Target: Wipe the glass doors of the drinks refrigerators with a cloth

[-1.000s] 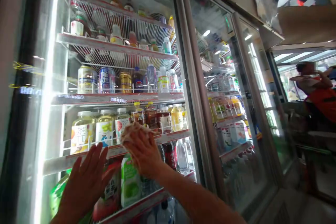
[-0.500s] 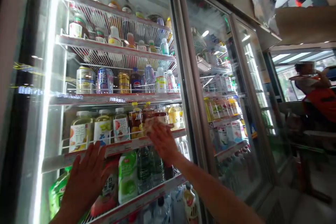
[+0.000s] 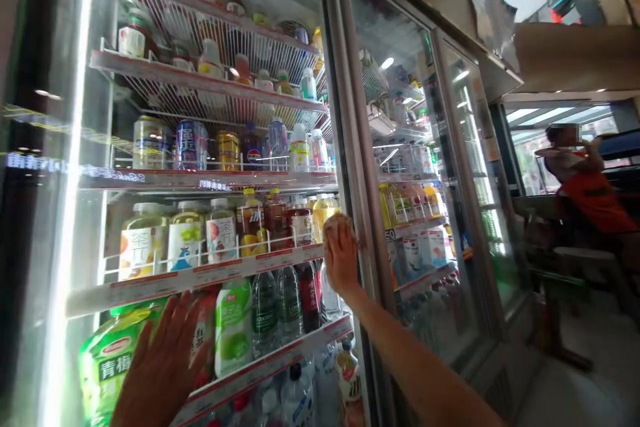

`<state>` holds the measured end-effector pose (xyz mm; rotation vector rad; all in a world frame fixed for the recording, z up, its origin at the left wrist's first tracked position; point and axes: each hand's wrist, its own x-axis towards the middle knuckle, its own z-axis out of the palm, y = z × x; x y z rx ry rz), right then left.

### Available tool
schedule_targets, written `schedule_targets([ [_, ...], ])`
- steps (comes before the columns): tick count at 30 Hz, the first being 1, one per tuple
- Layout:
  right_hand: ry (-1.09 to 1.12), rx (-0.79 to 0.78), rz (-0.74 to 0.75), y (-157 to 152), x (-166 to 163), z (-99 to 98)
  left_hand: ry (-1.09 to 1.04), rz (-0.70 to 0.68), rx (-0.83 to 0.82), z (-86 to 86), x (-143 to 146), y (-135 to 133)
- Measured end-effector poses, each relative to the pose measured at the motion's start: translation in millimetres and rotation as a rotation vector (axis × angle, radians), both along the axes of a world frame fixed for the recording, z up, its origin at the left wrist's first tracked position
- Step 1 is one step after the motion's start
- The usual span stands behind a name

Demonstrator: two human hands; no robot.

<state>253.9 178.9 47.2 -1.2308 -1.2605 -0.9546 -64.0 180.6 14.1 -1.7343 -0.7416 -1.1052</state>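
Observation:
In front of a glass cooler door (image 3: 225,190), my right hand (image 3: 342,257) presses a crumpled, brownish cloth (image 3: 340,220) to the pane, close to the metal door frame (image 3: 361,227). My left hand (image 3: 163,353) is spread flat at the lower left, at or just before the glass, its fingers up and apart with nothing in them. Whether its palm touches the pane I cannot tell. Behind the glass, a green bag (image 3: 107,367) and a green carton-like bottle (image 3: 233,327) show around my left hand. Tea bottles (image 3: 186,233) stand on the shelf above.
Wire shelves (image 3: 215,80) with cans and bottles fill the cooler. More glass doors (image 3: 407,167) run off to the right. A person in an orange garment (image 3: 593,193) is at the far right, near a stool (image 3: 565,293).
My right hand has moved right across the glass with the cloth, from mid-pane to near the door frame. My left hand sits slightly lower, and the view has shifted a little.

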Motion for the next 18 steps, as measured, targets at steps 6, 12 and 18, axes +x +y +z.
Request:
schedule_targets([
  [6,-0.632,-0.137,0.235,-16,-55,-67.7,-0.082,-0.048,-0.098,-26.0,7,-9],
  [12,-0.279,-0.191,0.15,-15,-65,-11.1,-0.031,-0.046,-0.111,-53.5,1,-11],
  [18,-0.746,-0.363,0.295,-27,-81,-57.8,-0.04,-0.045,-0.132,-71.8,-2,-16],
])
